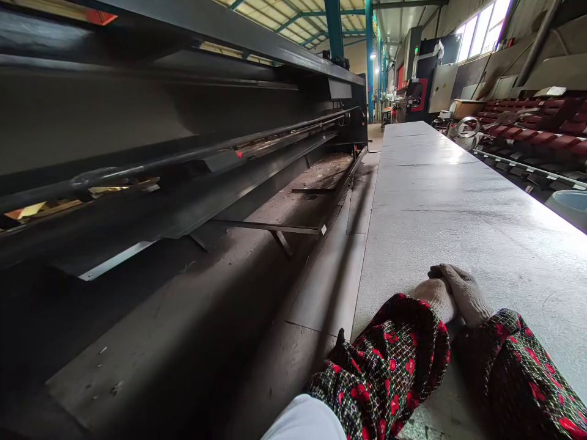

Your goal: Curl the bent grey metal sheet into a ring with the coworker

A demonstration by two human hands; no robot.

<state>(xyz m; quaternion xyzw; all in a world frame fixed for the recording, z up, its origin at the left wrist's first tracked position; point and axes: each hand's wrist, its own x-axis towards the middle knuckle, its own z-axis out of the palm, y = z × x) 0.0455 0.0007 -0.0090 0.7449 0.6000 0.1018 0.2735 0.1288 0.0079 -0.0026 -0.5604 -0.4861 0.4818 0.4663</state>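
My left hand [435, 299] and my right hand [464, 294] wear pale knitted work gloves and lie together on a long grey sheet [458, 208]. The right hand rests over the left hand's fingers, hiding them. Neither hand holds any object. Both forearms are covered by dark sleeves with a red floral print [389, 360]. The sheet runs far ahead, and its left edge lies close to my left sleeve.
A long black sheet-metal machine [137, 134] fills the left side above a dark floor channel with thin metal strips [270, 227]. Red stacked material [536, 128], a wire coil [468, 131] and a pale blue tub [571, 208] stand right of the sheet.
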